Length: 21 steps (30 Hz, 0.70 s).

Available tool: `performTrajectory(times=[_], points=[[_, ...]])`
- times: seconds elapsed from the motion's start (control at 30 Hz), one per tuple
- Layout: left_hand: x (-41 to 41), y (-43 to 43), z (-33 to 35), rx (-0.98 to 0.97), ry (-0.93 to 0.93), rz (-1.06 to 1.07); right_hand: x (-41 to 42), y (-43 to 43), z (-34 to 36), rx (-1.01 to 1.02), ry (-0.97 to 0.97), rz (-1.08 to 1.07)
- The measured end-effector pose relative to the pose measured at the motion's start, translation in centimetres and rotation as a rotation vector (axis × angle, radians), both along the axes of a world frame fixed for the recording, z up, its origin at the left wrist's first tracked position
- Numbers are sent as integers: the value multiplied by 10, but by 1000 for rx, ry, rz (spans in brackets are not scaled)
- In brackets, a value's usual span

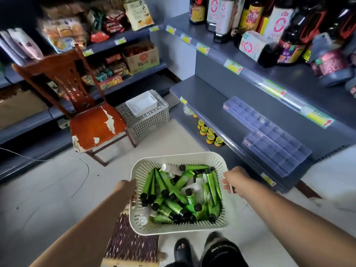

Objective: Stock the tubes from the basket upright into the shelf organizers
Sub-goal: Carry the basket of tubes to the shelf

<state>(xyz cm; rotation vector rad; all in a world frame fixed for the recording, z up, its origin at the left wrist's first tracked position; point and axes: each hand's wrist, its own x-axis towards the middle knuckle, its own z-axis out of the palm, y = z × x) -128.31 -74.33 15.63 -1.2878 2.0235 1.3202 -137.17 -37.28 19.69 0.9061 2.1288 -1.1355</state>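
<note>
We gripped the cream slotted plastic basket [179, 158] by its side rims, left hand [129, 189] and right hand [233, 179] curled round them. Inside lay glossy green black-capped tubes [174, 206]. We judged them light, soft, probably slippery, best pinched near the stiff cap.

Grey lower shelf [202, 90] carried two clear divided organizers, the far organizer [250, 114] and the near organizer [277, 151], end to end along it. Upper shelf [212, 42] bore dark bottles [292, 35]. On the tiled floor [57, 189] stood a wooden chair [96, 122] and a white lattice crate [152, 122].
</note>
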Motion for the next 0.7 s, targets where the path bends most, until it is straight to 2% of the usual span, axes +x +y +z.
performTrajectory(times=[0.1, 0.33, 0.53, 0.7], points=[[-55, -3, -4, -41, -19, -9, -58, -3, -11, -2, 0, 8], [-171, -22, -5, -28, -51, 80, -225, -31, -20, -20, -38, 170], [-247, -58, -3, -59, -62, 112, -338, -84, -24, -16, -24, 266], [-309, -114, -23, -10, -85, 134, -420, -139, -40, -40, -27, 291]])
